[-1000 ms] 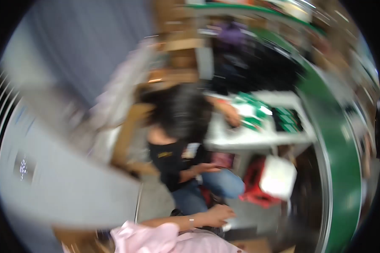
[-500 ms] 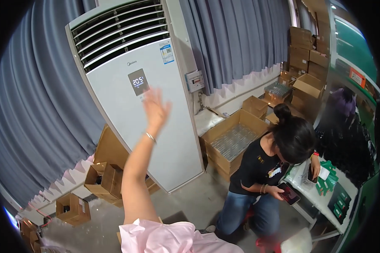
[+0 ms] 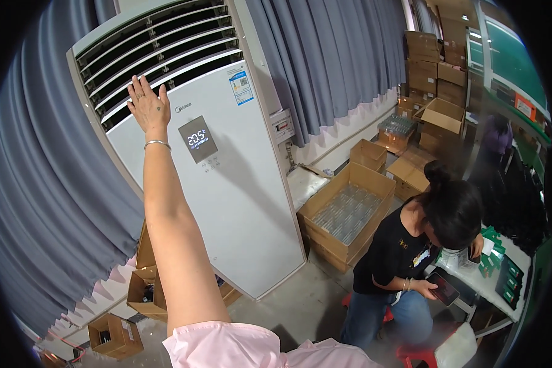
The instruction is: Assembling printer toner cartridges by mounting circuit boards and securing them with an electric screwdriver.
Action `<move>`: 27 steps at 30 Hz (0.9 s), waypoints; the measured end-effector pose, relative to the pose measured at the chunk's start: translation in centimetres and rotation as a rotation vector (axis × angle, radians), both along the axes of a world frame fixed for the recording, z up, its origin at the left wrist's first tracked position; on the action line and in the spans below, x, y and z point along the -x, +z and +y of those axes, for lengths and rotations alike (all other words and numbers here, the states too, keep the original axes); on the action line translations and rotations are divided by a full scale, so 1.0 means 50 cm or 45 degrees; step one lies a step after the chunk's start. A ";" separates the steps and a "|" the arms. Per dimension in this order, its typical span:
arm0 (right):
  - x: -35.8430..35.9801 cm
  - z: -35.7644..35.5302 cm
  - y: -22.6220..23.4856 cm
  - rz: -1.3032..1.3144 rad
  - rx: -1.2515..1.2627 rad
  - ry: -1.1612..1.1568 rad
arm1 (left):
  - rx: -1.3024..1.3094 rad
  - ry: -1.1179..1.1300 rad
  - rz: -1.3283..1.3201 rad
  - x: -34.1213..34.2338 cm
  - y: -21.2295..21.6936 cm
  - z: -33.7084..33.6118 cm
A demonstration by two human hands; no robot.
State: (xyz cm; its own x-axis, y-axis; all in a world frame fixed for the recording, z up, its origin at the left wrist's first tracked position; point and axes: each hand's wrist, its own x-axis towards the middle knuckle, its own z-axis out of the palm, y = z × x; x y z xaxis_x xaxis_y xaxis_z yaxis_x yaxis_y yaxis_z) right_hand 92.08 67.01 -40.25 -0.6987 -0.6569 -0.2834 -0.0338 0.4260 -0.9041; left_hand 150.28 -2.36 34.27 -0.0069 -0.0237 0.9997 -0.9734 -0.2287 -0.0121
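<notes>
A bare left hand (image 3: 148, 111), its back to the camera, reaches up to the vent of a white floor-standing air conditioner (image 3: 245, 208) beside blue-gray curtains (image 3: 334, 61). The fingers are extended, thumb apart, nothing in the grasp; the palm faces the left part of the lower louvers (image 3: 196, 52), though whether skin meets slat cannot be told. The right hand is out of frame, its state impossible to tell. A silver bangle (image 3: 157, 144) circles the left wrist, and the bare forearm runs down to a pale pink sleeve (image 3: 227, 345). Just right of the wrist, on the cabinet's front panel, a dark display (image 3: 197, 139) glows with white characters, while a blue-and-white label (image 3: 241, 88) sits near the panel's upper right corner. At right, a seated co-worker (image 3: 392, 242) in a black T-shirt and blue jeans looks down, holding a dark smartphone (image 3: 443, 288) beside a white tabletop (image 3: 467, 275) that bears green-and-white pieces (image 3: 492, 260). Between the co-worker and the air conditioner, a large open cardboard box (image 3: 322, 245) contains rows of clear items, too small to identify. Beyond it, brown cartons (image 3: 424, 75) are stacked near the curtains; a smaller open carton (image 3: 126, 343) rests on the floor, lower left.
</notes>
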 end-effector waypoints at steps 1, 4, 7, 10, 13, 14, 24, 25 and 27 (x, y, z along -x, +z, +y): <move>-0.007 -0.009 0.002 0.000 -0.019 -0.005 | -0.015 0.004 0.001 -0.011 -0.005 -0.015; -0.034 -0.026 0.011 -0.005 -0.078 -0.028 | -0.082 0.004 0.054 -0.043 -0.018 -0.061; -0.051 -0.032 0.031 0.001 -0.150 -0.060 | -0.135 -0.003 0.107 -0.048 -0.045 -0.099; -0.061 -0.041 0.047 0.001 -0.217 -0.077 | -0.136 0.014 0.090 -0.054 -0.055 -0.119; -0.066 -0.061 0.059 -0.002 -0.281 -0.079 | -0.207 0.100 0.023 -0.061 -0.051 -0.133; -0.068 -0.063 0.062 -0.006 -0.307 -0.073 | -0.213 0.101 0.018 -0.068 -0.051 -0.139; -0.040 -0.040 -0.031 0.138 -0.473 -0.054 | -0.151 0.166 -0.078 -0.093 -0.063 -0.166; -0.035 -0.035 -0.050 0.168 -0.541 -0.055 | -0.152 0.173 -0.081 -0.094 -0.063 -0.167; -0.037 -0.033 -0.063 0.134 -0.563 -0.060 | -0.150 0.176 -0.083 -0.092 -0.062 -0.170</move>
